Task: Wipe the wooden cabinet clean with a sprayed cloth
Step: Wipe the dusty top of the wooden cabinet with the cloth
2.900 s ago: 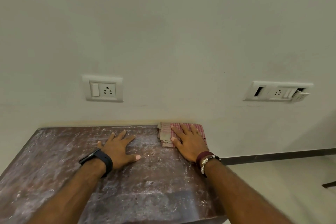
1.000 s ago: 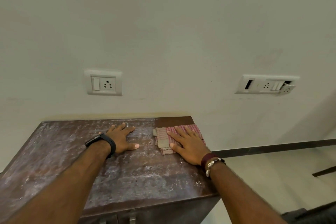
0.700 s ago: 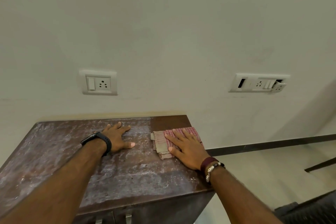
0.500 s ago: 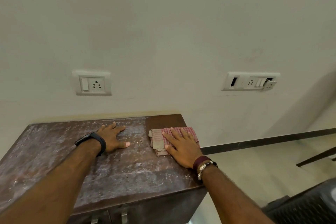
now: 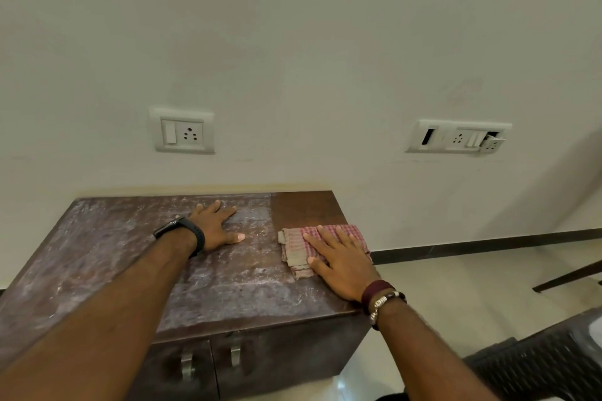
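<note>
The dark wooden cabinet (image 5: 107,257) stands against the wall, its top covered in whitish dust. A clean dark strip shows at the far right corner. A folded red-and-white checked cloth (image 5: 294,247) lies on the right part of the top. My right hand (image 5: 342,262) presses flat on the cloth, fingers spread. My left hand (image 5: 216,226) rests flat on the dusty top to the left of the cloth, holding nothing, with a black watch on its wrist.
Two metal door handles (image 5: 187,366) show on the cabinet front. A white wall socket (image 5: 182,132) sits above the cabinet and a broken socket plate (image 5: 459,138) to the right. A dark woven object (image 5: 540,365) is at the bottom right on the pale floor.
My right hand has dragged the cloth from the back edge toward me, leaving a clean dark strip behind it. My left hand has stayed flat in place.
</note>
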